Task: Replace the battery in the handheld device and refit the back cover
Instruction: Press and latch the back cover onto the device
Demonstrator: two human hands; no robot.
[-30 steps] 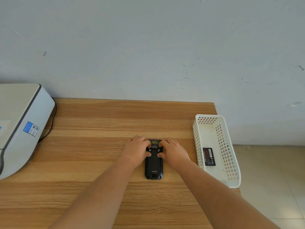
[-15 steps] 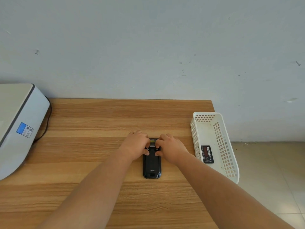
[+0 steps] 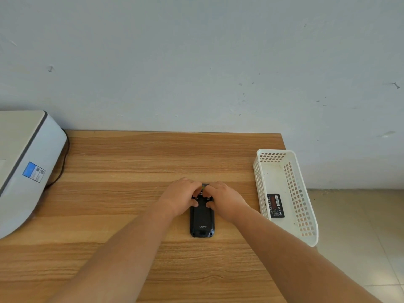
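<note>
The black handheld device (image 3: 202,221) lies face down on the wooden table (image 3: 131,162), its back cover up and the "urovo" logo near its near end. My left hand (image 3: 181,196) and my right hand (image 3: 225,199) both grip its far end, thumbs pressing on the cover by the two latch screws and fingers curled over the top edge. The far tip of the device shows between the hands. A black battery (image 3: 276,206) with a red label lies flat in the white basket (image 3: 303,217) to the right.
A white-grey machine (image 3: 26,167) with a blue sticker and a dark cable stands at the table's left edge. The basket overhangs the table's right edge, with tiled floor beyond. A pale wall runs behind the table.
My two hands have closed in tighter over the far end of the device, hiding more of it. The device stays in the same place on the table.
</note>
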